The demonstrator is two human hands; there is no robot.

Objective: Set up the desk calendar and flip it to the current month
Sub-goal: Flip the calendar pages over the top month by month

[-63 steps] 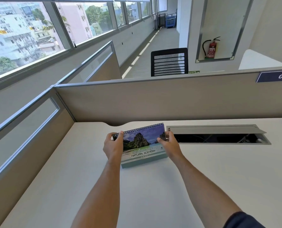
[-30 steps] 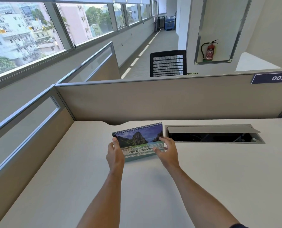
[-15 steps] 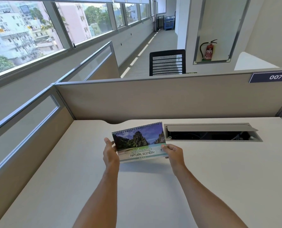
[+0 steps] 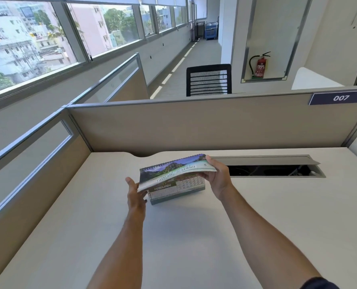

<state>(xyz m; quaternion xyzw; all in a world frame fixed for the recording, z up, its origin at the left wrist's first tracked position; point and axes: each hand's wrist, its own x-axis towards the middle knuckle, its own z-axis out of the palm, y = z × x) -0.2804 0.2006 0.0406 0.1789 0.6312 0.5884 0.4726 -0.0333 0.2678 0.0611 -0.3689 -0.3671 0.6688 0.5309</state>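
A spiral-bound desk calendar [image 4: 174,189] stands on the white desk [image 4: 173,236], a little back from the middle. Its scenery cover page [image 4: 173,170] is lifted and curls upward, and a page marked FEBRUARY shows beneath it. My right hand [image 4: 217,178] grips the cover's lower right corner and holds it up. My left hand [image 4: 136,195] rests against the calendar's left end, its fingers at the raised cover's left edge. The spiral binding runs along the calendar's top.
An open cable tray [image 4: 273,170] is sunk in the desk just right of the calendar. Beige partition panels [image 4: 194,126] wall the desk at the back and left. A black mesh chair [image 4: 209,80] stands beyond the partition.
The cover page, flat against the calendar half a second ago, is now lifted up by my right hand, exposing the February page. My left hand has stayed at the left end.
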